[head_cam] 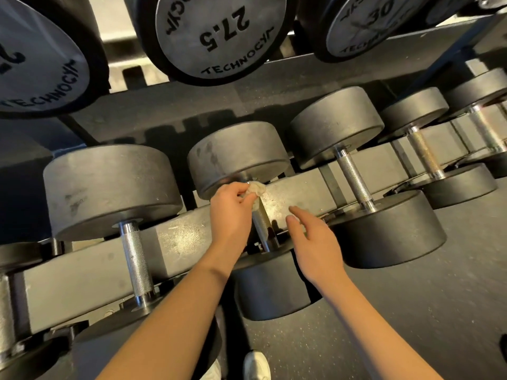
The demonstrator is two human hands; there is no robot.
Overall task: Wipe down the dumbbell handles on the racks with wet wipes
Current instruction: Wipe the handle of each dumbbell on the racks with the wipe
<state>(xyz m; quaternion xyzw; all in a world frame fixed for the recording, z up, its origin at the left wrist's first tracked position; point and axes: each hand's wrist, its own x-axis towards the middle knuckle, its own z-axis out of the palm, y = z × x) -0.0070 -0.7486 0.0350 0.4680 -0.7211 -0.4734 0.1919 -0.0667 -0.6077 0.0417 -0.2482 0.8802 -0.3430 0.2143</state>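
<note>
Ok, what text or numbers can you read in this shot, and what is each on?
"27.5" and "TECHNOGYM": middle upper end cap, upside down to the camera.
"30" and "TECHN", rest cut off: right upper end cap.
"TECHNOGYM" and a cut-off digit, perhaps "2": left upper end cap.
Lower-row dumbbells: no text visible.

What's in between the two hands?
In the head view, the shiny dumbbell handle lies between the left hand, holding the wipe, and the open right hand.
</note>
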